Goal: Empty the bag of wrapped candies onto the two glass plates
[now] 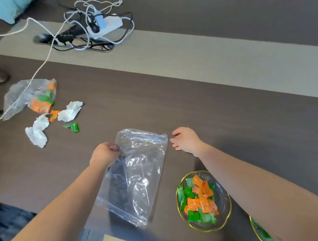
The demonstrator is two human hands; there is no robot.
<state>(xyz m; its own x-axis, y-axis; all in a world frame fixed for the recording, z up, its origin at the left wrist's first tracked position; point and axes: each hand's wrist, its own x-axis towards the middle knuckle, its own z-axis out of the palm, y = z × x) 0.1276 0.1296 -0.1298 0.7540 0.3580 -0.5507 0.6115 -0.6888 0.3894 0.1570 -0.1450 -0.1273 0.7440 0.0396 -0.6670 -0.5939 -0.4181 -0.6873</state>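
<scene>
A clear, empty zip bag (138,177) lies flat on the dark table in front of me. My left hand (104,153) pinches its far left corner. Just past the bag's far right corner, my right hand (186,140) hovers with fingers apart, holding nothing. A gold-rimmed glass plate (224,195) to the bag's right holds a heap of green and orange wrapped candies (199,200). A second gold-rimmed plate (257,231) with green candies peeks out at the bottom right, mostly hidden under my right forearm.
At the far left lies another clear bag (27,96) with orange and green candies, beside crumpled white papers (69,110) and a loose green wrapper (73,127). A white power strip (106,25) with tangled cables sits at the back, one white cable (39,68) trailing left.
</scene>
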